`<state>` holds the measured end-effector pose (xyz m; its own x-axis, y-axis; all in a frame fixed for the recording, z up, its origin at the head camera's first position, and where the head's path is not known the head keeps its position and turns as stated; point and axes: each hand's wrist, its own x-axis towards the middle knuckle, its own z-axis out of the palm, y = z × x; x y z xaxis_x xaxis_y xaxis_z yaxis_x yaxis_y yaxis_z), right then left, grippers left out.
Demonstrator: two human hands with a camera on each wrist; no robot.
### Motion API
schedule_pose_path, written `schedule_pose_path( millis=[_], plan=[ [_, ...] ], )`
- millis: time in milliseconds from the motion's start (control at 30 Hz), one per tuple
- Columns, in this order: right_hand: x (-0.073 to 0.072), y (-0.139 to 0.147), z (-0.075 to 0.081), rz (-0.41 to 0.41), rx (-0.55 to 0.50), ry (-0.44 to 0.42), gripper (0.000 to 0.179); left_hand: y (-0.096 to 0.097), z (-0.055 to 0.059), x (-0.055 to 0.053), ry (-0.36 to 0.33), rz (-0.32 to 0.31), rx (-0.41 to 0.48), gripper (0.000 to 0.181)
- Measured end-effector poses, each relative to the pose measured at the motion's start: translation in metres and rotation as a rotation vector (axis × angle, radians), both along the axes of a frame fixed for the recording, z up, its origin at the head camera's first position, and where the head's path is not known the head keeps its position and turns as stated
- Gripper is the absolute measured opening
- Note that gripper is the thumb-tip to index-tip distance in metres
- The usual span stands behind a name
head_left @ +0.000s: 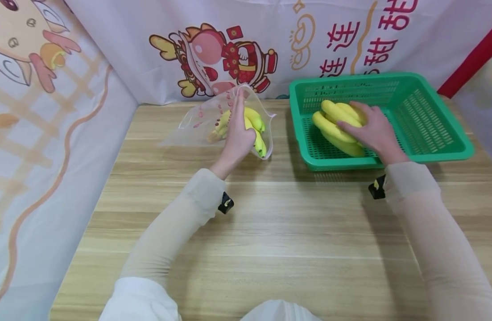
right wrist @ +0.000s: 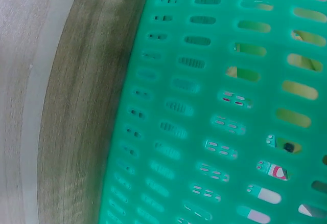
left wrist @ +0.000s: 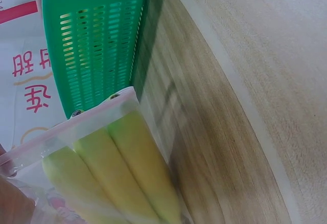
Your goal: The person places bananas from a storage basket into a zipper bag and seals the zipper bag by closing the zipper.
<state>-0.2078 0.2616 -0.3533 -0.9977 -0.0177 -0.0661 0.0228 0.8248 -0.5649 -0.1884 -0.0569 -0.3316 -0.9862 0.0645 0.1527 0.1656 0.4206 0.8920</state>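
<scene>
Bananas are in two places: the bagged bananas [head_left: 251,117] lie in a clear zip bag [head_left: 189,118] on the tabletop [head_left: 270,232], and a banana bunch [head_left: 332,129] is inside the green plastic basket [head_left: 334,166], toward its left end. The right hand [head_left: 374,131] grips that bunch from above, thumb on the near side and fingers over the far one; this grasp probably gathers several fruits as one and leaves the basket wall out of the way. The left hand [head_left: 238,133] is at the bag's mouth, fingers extended and thumb out to the side. Holding it there seems meant to stop the limp film from folding shut, though I cannot tell whether the thumb and fingers pinch the rim. The bag lies on its side with its mouth facing the basket, which likely makes for a short, direct reach between the two.

As for looks, the bunch in the basket is a bright, even yellow, plump and gently curved, its fruits packed closely together. The bagged bananas are yellow too, turning green toward the mouth; in the left wrist view three lie side by side behind the film, with dark tips showing by the rim. The bag carries red printing.
</scene>
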Motion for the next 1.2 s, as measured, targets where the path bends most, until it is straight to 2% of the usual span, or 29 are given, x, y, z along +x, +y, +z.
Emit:
schedule_pose_path(
  millis=[200, 467, 867, 1067, 1200],
  plan=[
    [-0.0012, -0.0009, -0.0004, -0.026, -0.013, 0.034, 0.088, -0.0015, 0.0002, 0.0007, 0.005, -0.004, -0.003, 0.094],
    [-0.0027, -0.0018, 0.002, -0.077, -0.07, 0.02, 0.097, -0.0017, 0.0012, 0.0011, 0.009, 0.002, -0.014, 0.094],
    [0.0022, -0.0018, 0.0028, -0.032, -0.053, 0.08, 0.091, -0.0026, 0.0001, 0.0015, 0.023, 0.01, -0.015, 0.096],
    [-0.0003, -0.0015, 0.002, -0.019, -0.131, 0.141, 0.081, -0.0041, 0.002, 0.0027, 0.02, 0.007, -0.022, 0.095],
    [0.0033, -0.0019, 0.0029, -0.034, -0.207, 0.136, 0.079, -0.0044, 0.0028, 0.0032, 0.02, 0.001, -0.022, 0.095]
  ],
)
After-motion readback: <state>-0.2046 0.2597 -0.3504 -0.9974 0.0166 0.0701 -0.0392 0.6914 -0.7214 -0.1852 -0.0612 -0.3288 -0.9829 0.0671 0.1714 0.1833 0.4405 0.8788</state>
